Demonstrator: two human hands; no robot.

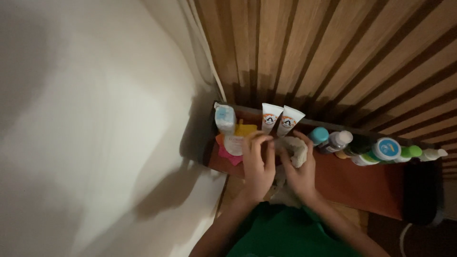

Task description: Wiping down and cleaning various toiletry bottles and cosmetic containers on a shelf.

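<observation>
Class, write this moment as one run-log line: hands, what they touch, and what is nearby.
left hand: on shelf by tubes | right hand: grips pale cloth | nearby: bottles, slatted wall

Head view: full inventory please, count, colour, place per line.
shelf: 1, reddish-brown, against the slatted wall
wood slat wall: 1, brown, behind the shelf
white surface: 1, left half of view
white tubes: 2, white, upright at the shelf back
pale blue pack: 1, shelf's left end
yellow and pink items: a few, left end, kind unclear
bottles: about six, teal, white, green caps, row at right
crumpled cloth: 1, off-white, in right hand
left hand: on shelf items
right hand: grips the cloth
</observation>
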